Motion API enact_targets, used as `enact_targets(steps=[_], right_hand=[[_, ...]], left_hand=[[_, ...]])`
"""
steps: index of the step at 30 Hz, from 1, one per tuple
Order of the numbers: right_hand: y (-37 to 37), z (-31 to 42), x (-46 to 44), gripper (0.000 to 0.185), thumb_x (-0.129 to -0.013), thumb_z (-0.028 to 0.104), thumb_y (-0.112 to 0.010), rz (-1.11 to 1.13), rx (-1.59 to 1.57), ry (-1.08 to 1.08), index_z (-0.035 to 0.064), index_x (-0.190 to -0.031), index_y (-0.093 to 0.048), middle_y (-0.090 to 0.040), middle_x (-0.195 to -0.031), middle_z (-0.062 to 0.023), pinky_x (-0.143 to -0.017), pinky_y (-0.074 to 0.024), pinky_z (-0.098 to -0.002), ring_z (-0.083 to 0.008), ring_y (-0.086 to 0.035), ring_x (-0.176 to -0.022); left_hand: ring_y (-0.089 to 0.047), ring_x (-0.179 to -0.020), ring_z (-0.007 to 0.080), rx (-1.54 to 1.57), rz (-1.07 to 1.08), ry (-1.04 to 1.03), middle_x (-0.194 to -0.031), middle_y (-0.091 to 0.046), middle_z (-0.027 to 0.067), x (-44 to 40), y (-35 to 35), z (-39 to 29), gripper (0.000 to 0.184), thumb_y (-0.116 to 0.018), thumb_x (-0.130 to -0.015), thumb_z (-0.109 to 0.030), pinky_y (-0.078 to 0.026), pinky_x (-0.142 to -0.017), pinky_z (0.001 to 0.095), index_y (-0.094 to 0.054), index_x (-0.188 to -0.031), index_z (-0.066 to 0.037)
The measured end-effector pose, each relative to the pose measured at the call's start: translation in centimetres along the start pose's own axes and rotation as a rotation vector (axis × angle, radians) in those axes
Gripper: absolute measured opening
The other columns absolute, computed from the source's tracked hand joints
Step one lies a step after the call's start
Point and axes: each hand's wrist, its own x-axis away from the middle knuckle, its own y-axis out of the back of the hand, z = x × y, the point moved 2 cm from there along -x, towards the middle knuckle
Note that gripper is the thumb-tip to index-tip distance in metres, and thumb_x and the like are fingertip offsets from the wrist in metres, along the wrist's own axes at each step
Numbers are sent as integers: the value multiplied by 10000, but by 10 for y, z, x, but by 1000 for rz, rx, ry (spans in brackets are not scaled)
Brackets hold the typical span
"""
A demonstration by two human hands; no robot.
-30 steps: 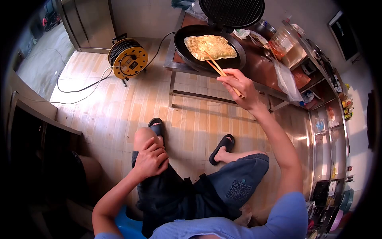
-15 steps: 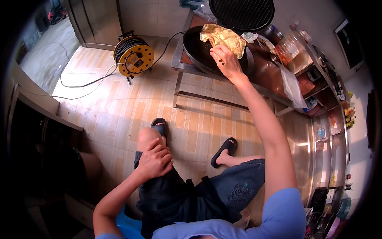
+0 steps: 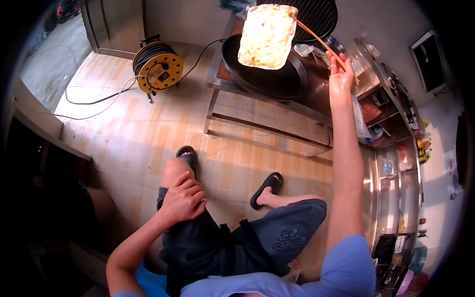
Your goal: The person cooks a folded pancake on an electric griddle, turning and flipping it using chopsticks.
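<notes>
A pair of wooden chopsticks (image 3: 319,39) is held in my right hand (image 3: 341,78), fingers closed round their near end. From the far tips hangs a browned flatbread (image 3: 268,37), gripped by its upper right corner and unfolded. It hangs over the round black electric griddle (image 3: 287,86), whose ridged lid (image 3: 320,17) stands raised behind. My left hand (image 3: 183,199) lies over my left knee, its fingers stretched out, holding nothing.
The griddle sits on a metal-framed table (image 3: 213,79). Left of it stands a yellow cable reel (image 3: 161,72) with cords across the tiled floor. Shelves with packets (image 3: 391,166) line the right side. A crumpled white wrapper (image 3: 303,49) lies beside the griddle.
My right hand has moved right, away from the griddle. The flatbread, bunched and folded before, now hangs spread out from the chopsticks. My left hand stays on the knee.
</notes>
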Motion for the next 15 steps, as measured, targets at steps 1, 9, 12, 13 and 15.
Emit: enact_targets(steps=[1, 9, 12, 13, 15], right_hand=[[12, -2, -2, 278, -922, 228, -435, -28, 3, 0, -43, -925, -493, -558, -934, -149, -758, -536, -271, -358, -615, -858], [122, -31, 36, 293, -896, 224, -500, -141, 176, -256, -64, -947, -511, -560, -988, -186, -736, -540, -260, -346, -605, -899], [134, -24, 37, 297, -905, 219, -478, -146, 174, -287, -73, -943, -511, -562, -988, -215, -746, -542, -273, -358, -597, -919], [135, -23, 35, 297, -907, 218, -473, -146, 170, -305, -74, -940, -511, -563, -987, -220, -752, -541, -276, -360, -595, -922], [136, -22, 30, 297, -914, 223, -455, -122, 158, -333, -68, -932, -515, -567, -984, -228, -768, -540, -280, -365, -591, -928]], left_hand=[[-564, -855, 154, 1, -5, 2, -758, -603, 21, 1, 0, 0, 123, -602, -673, -211, -346, -961, 394, -611, -697, -91], [-567, -840, 153, 6, -16, 26, -733, -601, 23, 2, 4, 2, 106, -603, -667, -203, -326, -960, 377, -608, -688, -99], [-572, -854, 160, 11, 18, 41, -760, -615, 16, 4, 1, 6, 92, -604, -651, -191, -313, -974, 410, -622, -706, -119], [-575, -863, 163, 13, 34, 52, -774, -622, 13, 4, 0, 7, 95, -604, -644, -185, -308, -981, 427, -629, -716, -128], [-575, -862, 162, 7, 37, 46, -773, -622, 10, 1, -1, 7, 96, -606, -644, -187, -308, -980, 427, -629, -717, -129]])
